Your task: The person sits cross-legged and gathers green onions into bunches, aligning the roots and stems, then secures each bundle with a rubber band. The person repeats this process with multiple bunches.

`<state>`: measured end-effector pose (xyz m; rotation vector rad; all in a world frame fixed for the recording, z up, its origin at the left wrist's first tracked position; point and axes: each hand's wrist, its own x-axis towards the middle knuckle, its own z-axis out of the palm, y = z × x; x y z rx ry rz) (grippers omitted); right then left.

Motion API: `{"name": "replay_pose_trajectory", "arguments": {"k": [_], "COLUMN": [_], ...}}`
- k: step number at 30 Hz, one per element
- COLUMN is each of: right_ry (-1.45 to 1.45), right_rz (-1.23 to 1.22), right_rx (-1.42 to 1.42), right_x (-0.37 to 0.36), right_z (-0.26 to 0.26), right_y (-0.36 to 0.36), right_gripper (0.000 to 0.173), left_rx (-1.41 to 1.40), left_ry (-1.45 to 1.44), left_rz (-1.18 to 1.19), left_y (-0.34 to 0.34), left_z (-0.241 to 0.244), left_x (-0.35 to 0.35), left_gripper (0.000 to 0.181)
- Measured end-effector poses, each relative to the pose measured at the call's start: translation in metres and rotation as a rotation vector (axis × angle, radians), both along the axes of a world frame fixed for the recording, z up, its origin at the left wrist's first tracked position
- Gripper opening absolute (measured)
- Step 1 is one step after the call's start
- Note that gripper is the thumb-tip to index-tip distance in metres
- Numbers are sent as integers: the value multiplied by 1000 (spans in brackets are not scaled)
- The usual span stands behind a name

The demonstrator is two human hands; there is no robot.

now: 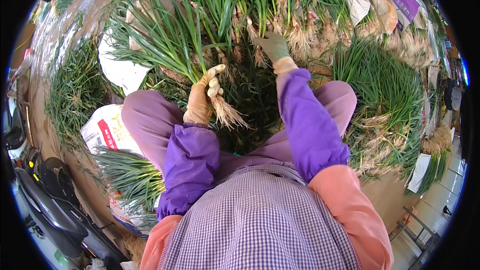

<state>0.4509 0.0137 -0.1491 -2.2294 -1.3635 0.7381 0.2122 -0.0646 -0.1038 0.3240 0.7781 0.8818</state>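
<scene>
My left hand (202,97), in a pale glove, is closed around a small bunch of green garlic plants (168,50), or a similar allium. Their long leaves fan up and to the left. Pale stringy roots (228,113) hang out below the fingers. My right hand (273,47), gloved in dull green with a tan cuff, has its fingers around the lower stem of a plant at the near edge of a big heap of the same plants (221,0). Its fingertips are partly hidden. Roots (259,57) show just beneath that hand.
Loose leaves (251,101) lie between my knees. Another rooted pile (382,82) is at right. Trimmed greens (75,93) spread at left, near a white printed sack (108,127) and a bundle (131,172). A dark motor scooter (48,198) stands at far left, a metal frame (416,228) at lower right.
</scene>
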Motion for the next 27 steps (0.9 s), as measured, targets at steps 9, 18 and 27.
{"name": "replay_pose_trajectory", "arguments": {"k": [9,18,27], "right_ry": [-376,168,-129], "right_rz": [-7,-245,307], "right_rx": [465,289,-368], "right_x": [150,108,-52], "right_z": [100,162,33], "right_y": [-160,-186,30], "right_gripper": [20,25,45], "left_rx": [50,-177,170], "left_ry": [-112,-352,29], "left_rz": [99,-10,-42], "left_y": [3,4,17], "left_z": [-4,-34,26], "left_x": [18,14,19], "left_gripper": [33,44,40]}}
